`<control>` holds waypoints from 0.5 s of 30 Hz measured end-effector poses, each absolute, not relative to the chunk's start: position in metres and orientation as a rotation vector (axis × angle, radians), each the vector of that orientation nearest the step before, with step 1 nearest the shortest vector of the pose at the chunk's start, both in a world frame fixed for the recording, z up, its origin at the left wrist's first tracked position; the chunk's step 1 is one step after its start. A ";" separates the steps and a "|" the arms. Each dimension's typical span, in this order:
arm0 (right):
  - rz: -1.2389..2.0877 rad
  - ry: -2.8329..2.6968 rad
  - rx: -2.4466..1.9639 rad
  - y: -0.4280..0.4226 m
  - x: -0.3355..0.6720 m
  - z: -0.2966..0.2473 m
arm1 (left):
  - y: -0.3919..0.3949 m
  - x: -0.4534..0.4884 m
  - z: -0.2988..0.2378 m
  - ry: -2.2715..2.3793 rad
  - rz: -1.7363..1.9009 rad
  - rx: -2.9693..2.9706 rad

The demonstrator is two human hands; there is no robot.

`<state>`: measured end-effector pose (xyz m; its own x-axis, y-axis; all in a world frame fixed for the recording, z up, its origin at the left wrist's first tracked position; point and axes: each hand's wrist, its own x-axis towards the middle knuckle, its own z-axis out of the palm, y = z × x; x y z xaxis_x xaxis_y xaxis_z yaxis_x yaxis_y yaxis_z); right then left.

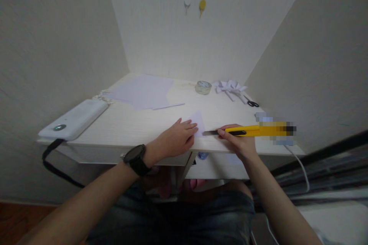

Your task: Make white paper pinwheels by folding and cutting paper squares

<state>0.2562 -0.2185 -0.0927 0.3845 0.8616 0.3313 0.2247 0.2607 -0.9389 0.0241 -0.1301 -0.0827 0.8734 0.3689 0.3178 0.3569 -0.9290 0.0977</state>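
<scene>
A small piece of white paper (pixel 201 121) lies near the front edge of the white desk. My left hand (pixel 178 136), with a black watch on its wrist, rests flat with its fingertips on the left part of that paper. In my right hand (pixel 240 143) is a yellow utility knife (pixel 250 130), gripped between thumb and fingers. Its blade (pixel 210 133) is out and points left, with the tip at the paper's right edge. Whether the tip touches the paper, I cannot tell.
Larger paper sheets (pixel 143 91) lie at the back left. A tape roll (pixel 203 87), folded paper strips (pixel 230 86) and black-handled scissors (pixel 253 103) are at the back right. A white device (pixel 74 119) with a black strap sits at the left edge. Walls enclose the desk.
</scene>
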 end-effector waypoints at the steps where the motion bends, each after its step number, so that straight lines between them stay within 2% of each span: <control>1: 0.585 -1.132 -1.272 -0.219 0.255 -0.092 | -0.130 0.024 -0.083 0.583 0.524 3.006; 15: 0.558 -1.155 -1.309 -0.223 0.249 -0.086 | -0.129 0.024 -0.084 0.586 0.518 2.994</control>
